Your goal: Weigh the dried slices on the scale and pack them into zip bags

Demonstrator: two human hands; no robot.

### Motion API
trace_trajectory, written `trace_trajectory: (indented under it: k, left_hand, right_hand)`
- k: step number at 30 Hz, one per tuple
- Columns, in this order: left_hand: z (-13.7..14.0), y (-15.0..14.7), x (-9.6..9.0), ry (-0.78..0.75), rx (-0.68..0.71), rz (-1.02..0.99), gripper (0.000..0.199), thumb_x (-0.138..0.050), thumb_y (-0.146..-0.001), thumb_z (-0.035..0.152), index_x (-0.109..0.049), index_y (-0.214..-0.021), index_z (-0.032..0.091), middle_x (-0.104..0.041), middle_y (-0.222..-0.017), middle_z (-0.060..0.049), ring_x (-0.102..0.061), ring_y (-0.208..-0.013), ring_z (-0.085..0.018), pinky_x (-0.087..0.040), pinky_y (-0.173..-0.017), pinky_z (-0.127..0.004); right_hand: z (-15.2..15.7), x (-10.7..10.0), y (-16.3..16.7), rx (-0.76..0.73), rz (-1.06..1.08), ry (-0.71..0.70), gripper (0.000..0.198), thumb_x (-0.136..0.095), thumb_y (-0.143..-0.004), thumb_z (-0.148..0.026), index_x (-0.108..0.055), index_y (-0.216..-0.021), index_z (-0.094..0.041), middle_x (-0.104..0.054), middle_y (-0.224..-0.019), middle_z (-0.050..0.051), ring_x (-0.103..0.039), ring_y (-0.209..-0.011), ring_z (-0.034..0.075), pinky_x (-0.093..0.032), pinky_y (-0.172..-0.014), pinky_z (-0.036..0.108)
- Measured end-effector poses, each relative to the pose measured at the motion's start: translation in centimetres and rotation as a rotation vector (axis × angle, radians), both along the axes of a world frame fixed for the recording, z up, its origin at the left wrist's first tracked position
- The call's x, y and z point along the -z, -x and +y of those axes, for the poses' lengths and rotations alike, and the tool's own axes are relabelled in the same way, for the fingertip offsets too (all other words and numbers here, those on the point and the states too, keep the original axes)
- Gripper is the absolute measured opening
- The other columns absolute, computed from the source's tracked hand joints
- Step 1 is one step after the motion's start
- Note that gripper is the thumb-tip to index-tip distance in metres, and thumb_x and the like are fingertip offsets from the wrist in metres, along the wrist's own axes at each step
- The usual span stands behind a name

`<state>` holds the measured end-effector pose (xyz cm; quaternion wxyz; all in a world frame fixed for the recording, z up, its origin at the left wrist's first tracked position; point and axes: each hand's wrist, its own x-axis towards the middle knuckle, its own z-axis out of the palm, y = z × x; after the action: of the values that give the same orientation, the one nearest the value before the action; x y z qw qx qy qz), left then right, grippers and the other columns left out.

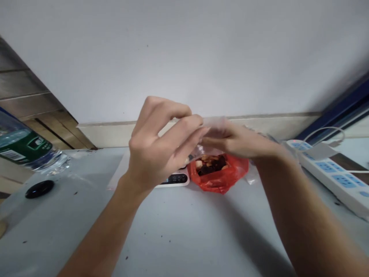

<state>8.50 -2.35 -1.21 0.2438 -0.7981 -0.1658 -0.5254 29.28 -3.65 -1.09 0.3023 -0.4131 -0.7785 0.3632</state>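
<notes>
My left hand (161, 142) pinches the edge of a clear plastic bag (213, 123) between thumb and fingers. At the other side of this bag is my right hand (240, 140), its fingers closed on the plastic and partly seen through it. Below the hands an opened red plastic bag (238, 169) stands on the table, with mixed dark, tan and white dried pieces (211, 165) in it. Under my left hand a white digital scale (179, 179) shows its black button panel; most of it is hidden.
A large water bottle (25, 144) with a green label is at the left, near a black oval object (39, 189). On the right lie a white power strip (331, 173) and a cable (325, 129). A pale wall (184, 57) rises behind the grey table (173, 231).
</notes>
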Motion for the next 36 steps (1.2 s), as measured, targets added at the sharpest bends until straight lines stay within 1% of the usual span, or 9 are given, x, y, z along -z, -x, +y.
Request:
trace_trajectory:
  k: [5,8,10,16,19,23,28,32,36]
  left_hand:
    - [-0.3,-1.2,1.1,0.36,0.125,0.223,0.018,-0.056,-0.104,0.015,-0.072,-0.096,0.02,-0.076,-0.09,-0.002,-0.067,-0.083,-0.018,-0.056,-0.078,-0.033]
    - [0.3,-1.9,2.4,0.615,0.154,0.422,0.021,-0.055,-0.106,0.021,-0.074,-0.098,0.019,-0.076,-0.093,-0.003,-0.068,-0.091,-0.02,-0.056,-0.08,-0.032]
    - [0.5,-2.4,3.1,0.758,0.15,0.518,0.023,-0.054,-0.107,0.024,-0.076,-0.101,0.02,-0.077,-0.096,-0.004,-0.068,-0.095,-0.021,-0.055,-0.085,-0.034]
    - [0.4,-3.4,3.9,0.954,0.146,0.615,0.029,-0.053,-0.108,0.029,-0.078,-0.094,0.02,-0.077,-0.098,-0.005,-0.064,-0.104,-0.024,-0.054,-0.09,-0.036]
    - [0.6,-3.1,3.7,0.951,0.16,0.587,0.028,-0.054,-0.108,0.03,-0.078,-0.099,0.021,-0.077,-0.101,-0.006,-0.061,-0.11,-0.025,-0.053,-0.096,-0.037]
    - [1.0,-2.3,3.3,0.97,0.098,0.561,0.026,-0.055,-0.107,0.03,-0.077,-0.097,0.02,-0.075,-0.102,-0.007,-0.059,-0.111,-0.026,-0.053,-0.096,-0.038]
    - [1.3,-1.5,3.1,0.956,0.001,0.57,0.023,-0.055,-0.104,0.026,-0.076,-0.097,0.019,-0.069,-0.102,-0.008,-0.058,-0.111,-0.027,-0.053,-0.093,-0.04]
    - [1.0,-1.2,2.8,0.96,-0.047,0.582,0.024,-0.054,-0.105,0.026,-0.077,-0.102,0.018,-0.067,-0.099,-0.008,-0.057,-0.108,-0.027,-0.053,-0.085,-0.039]
    - [0.7,-0.9,2.4,0.976,-0.06,0.58,0.023,-0.056,-0.105,0.027,-0.077,-0.107,0.019,-0.067,-0.101,-0.008,-0.057,-0.108,-0.028,-0.052,-0.085,-0.04]
  right_hand:
    - [-2.4,-0.2,-6.4,0.557,0.153,-0.377,0.039,-0.056,-0.101,-0.034,-0.071,-0.136,-0.026,-0.079,-0.129,0.008,-0.073,-0.122,0.026,-0.056,-0.108,0.047]
    - [-3.4,1.0,-10.2,0.856,-0.155,-0.701,0.044,-0.05,-0.098,-0.024,-0.07,-0.138,-0.023,-0.077,-0.135,0.01,-0.07,-0.128,0.027,-0.051,-0.115,0.051]
    - [-4.0,2.7,-12.0,0.836,-0.49,-0.725,0.052,-0.047,-0.095,-0.018,-0.068,-0.143,-0.024,-0.072,-0.143,0.01,-0.065,-0.136,0.029,-0.047,-0.119,0.055]
    - [-5.1,8.0,-13.2,0.59,-0.968,-0.264,0.06,-0.054,-0.097,-0.048,-0.061,-0.152,-0.025,-0.047,-0.168,0.013,-0.039,-0.156,0.043,-0.04,-0.121,0.065]
    - [-5.1,7.0,-11.9,0.622,-0.874,-0.288,0.069,-0.048,-0.098,-0.059,-0.061,-0.152,-0.018,-0.048,-0.166,0.019,-0.039,-0.156,0.046,-0.036,-0.122,0.068]
    - [-4.5,3.2,-7.8,0.623,-0.627,-0.41,0.052,-0.038,-0.103,-0.041,-0.075,-0.13,-0.017,-0.072,-0.138,0.019,-0.067,-0.127,0.038,-0.05,-0.109,0.056]
    - [-1.6,1.8,-2.2,0.242,-0.692,-0.007,0.028,-0.059,-0.096,-0.033,-0.079,-0.114,-0.024,-0.08,-0.115,0.011,-0.075,-0.103,0.03,-0.055,-0.086,0.036]
    - [0.8,3.1,0.5,0.197,-0.888,0.219,0.06,-0.074,-0.087,-0.037,-0.062,-0.145,-0.025,-0.074,-0.133,0.013,-0.071,-0.117,0.034,-0.056,-0.086,0.038]
    - [1.4,3.3,1.8,0.185,-0.952,0.251,0.043,-0.064,-0.091,-0.034,-0.068,-0.132,-0.023,-0.077,-0.12,0.013,-0.075,-0.103,0.033,-0.057,-0.08,0.04]
